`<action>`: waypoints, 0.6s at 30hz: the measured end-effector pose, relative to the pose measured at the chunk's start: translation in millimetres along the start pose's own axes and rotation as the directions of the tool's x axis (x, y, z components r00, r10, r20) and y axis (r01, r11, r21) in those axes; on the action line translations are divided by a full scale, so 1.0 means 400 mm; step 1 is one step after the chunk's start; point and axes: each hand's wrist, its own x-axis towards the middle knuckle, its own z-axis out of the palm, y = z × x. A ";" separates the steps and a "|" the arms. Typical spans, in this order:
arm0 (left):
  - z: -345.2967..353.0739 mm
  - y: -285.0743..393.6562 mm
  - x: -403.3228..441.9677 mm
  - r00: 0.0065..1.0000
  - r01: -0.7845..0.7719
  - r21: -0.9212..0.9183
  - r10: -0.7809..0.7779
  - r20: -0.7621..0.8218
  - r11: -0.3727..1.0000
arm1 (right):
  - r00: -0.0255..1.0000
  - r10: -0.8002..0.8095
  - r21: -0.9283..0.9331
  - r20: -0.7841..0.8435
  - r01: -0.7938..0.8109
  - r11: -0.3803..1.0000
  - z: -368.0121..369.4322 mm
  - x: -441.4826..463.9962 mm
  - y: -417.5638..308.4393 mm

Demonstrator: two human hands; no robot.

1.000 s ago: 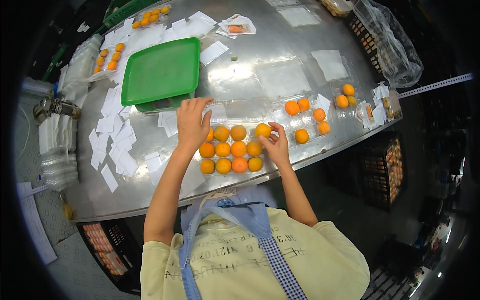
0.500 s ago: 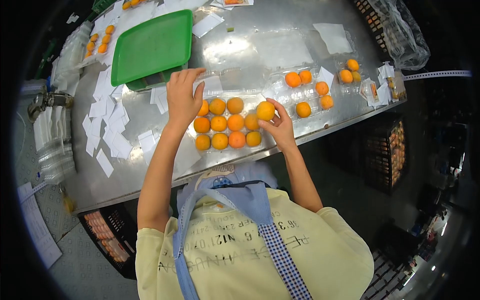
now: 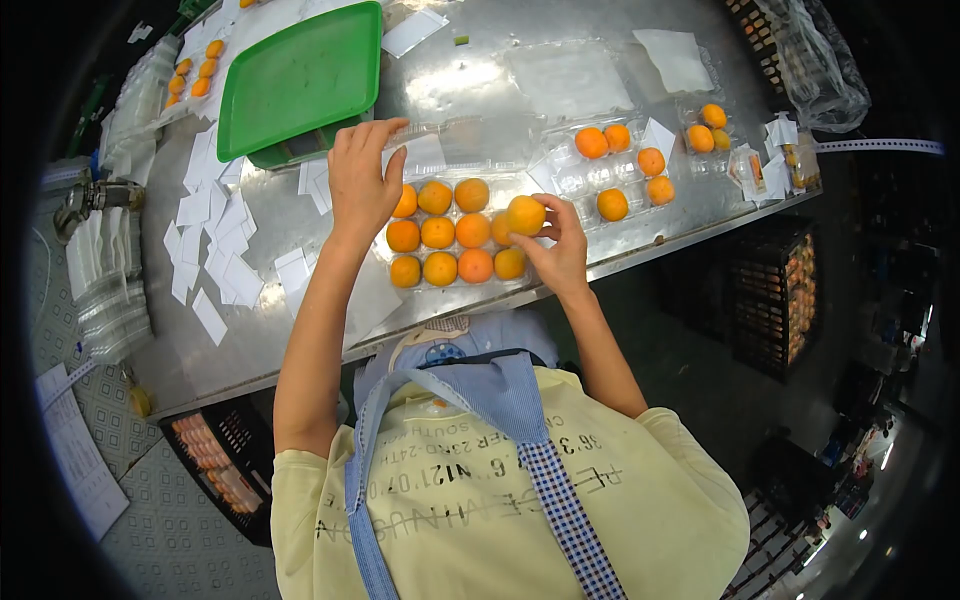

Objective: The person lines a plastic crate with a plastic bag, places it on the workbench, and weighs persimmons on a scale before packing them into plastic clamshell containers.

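Observation:
A clear plastic clamshell tray (image 3: 455, 284) holds several round oranges (image 3: 437, 232) in rows, its clear lid (image 3: 470, 150) folded back on the far side. My left hand (image 3: 364, 175) is at the lid's left end, with fingers and thumb around the edge in a loose hold. Between the thumb and fingers of my right hand (image 3: 560, 250) is an orange (image 3: 525, 215), just above the tray's right end. It partly covers another orange (image 3: 501, 228) in the tray. The far right compartment is partly hidden behind the held fruit and the hand.
A green tray (image 3: 300, 80) stands at the upper left beside scattered white cards (image 3: 230, 250). To the right are a partly filled clamshell (image 3: 612, 178) and a smaller one (image 3: 706, 130). Stacked clear packs (image 3: 105, 280) line the left; dark crates (image 3: 770, 300) sit below the table edge.
The right hand and its orange have shifted slightly left and closer to the tray. The left hand stays at the lid; the whole view has moved a little.

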 end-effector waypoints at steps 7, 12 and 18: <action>0.009 -0.010 -0.003 1.000 -0.011 -0.010 0.011 -0.016 1.000 | 0.996 0.069 -0.031 -0.064 -0.071 0.997 -0.001 0.025 0.032; -0.001 0.000 -0.002 1.000 0.023 -0.002 -0.023 0.006 1.000 | 0.993 -0.029 -0.127 -0.115 0.015 0.992 -0.010 0.042 0.030; 0.006 -0.002 0.004 1.000 0.006 0.005 -0.006 -0.004 1.000 | 0.985 0.020 -0.085 -0.171 -0.035 0.996 -0.019 0.051 0.047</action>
